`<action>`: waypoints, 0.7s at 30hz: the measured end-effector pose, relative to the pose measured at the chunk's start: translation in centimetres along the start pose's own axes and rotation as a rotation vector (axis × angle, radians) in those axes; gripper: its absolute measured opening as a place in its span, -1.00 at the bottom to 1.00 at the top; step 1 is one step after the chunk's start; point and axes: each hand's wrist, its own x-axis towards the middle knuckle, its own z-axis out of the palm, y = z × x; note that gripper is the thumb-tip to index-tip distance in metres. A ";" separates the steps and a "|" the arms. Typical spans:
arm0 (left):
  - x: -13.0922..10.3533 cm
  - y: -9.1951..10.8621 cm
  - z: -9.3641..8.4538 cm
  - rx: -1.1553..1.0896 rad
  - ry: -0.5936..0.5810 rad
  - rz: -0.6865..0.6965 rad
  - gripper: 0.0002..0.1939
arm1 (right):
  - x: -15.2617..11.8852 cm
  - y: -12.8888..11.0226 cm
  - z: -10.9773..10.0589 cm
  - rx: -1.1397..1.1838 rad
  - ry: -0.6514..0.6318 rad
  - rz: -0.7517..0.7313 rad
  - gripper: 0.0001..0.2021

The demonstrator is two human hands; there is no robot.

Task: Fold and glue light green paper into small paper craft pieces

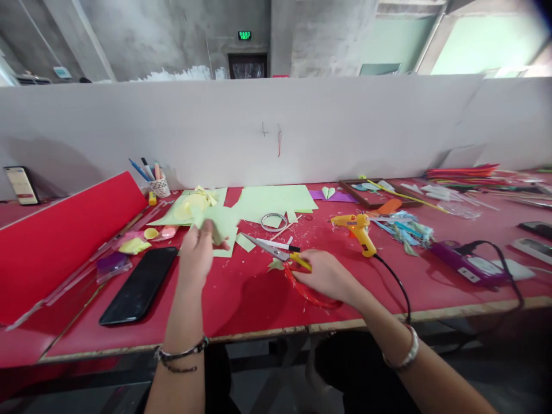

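Observation:
My left hand is closed on a piece of pale green paper, raised over the red table. In my right hand is a pair of scissors with a yellow and red handle, its blades pointing left toward the paper but apart from it. Behind the hands lie larger pale green sheets, a roll of tape and a black-capped white pen. Small paper scraps are scattered around the scissors.
A yellow glue gun with a black cord stands to the right, near blue tassels and a purple power strip. At left are a black phone, a pen cup and a red board. A white partition rises behind.

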 end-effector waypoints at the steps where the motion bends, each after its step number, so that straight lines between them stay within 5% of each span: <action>1: -0.4 -0.1 0.8 0.022 -0.094 0.004 -0.70 | 0.7 0.3 0.0 -0.057 -0.002 0.011 -0.75; 5: -1.9 -0.3 3.3 -0.030 -0.352 -0.002 -0.64 | 3.0 1.4 0.5 -0.194 0.011 0.058 -0.76; 11: -2.7 -0.9 4.7 0.052 -0.395 -0.050 -0.63 | 4.3 1.6 0.5 -0.195 0.096 0.109 -0.75; 13: -2.7 -1.1 4.9 0.061 -0.422 -0.069 -0.63 | 4.3 1.3 0.1 -0.031 0.090 0.059 -0.72; 17: -2.9 -1.2 5.2 0.045 -0.442 -0.083 -0.60 | 3.7 0.2 -0.2 0.701 -0.074 0.020 -0.51; 21: -3.1 -1.0 5.0 0.151 -0.450 -0.076 -0.58 | 3.4 -0.6 0.1 0.754 0.013 -0.051 -0.69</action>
